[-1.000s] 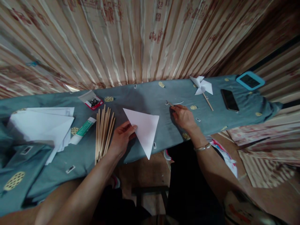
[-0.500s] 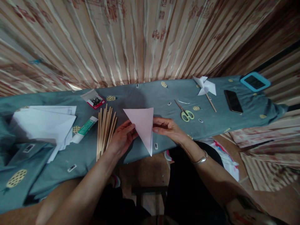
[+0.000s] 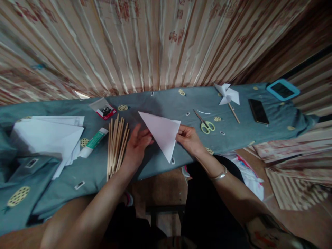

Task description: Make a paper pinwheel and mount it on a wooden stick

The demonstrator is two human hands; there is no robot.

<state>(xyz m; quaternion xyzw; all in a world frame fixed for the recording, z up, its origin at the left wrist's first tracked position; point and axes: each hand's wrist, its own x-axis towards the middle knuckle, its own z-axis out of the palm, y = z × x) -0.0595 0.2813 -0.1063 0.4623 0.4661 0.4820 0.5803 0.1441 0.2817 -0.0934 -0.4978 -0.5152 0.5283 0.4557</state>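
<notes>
A white sheet of paper folded into a triangle [image 3: 163, 135] is held up over the middle of the table. My right hand [image 3: 188, 138] pinches its right edge between thumb and fingers. Beside the slanting left edge is my left hand [image 3: 138, 147], its fingers apart and a little blurred; whether a fingertip still touches the paper I cannot tell. Just left of that hand lies a bundle of thin wooden sticks [image 3: 116, 141]. Scissors with pale green handles [image 3: 207, 127] rest to the right, beyond my right hand.
On the left are a stack of white paper [image 3: 49, 135], a green-and-white glue stick [image 3: 93, 142] and an open box of small dark pieces [image 3: 105, 110]. A paper pinwheel [image 3: 228, 95], a phone [image 3: 258, 111] and a blue-framed device [image 3: 282, 90] lie at the right. Curtains [image 3: 155, 45] hang behind.
The paper triangle has tilted and shifted right, its lower tip rising. My left hand has loosened from its edge with fingers spread, while my right hand has kept its pinch.
</notes>
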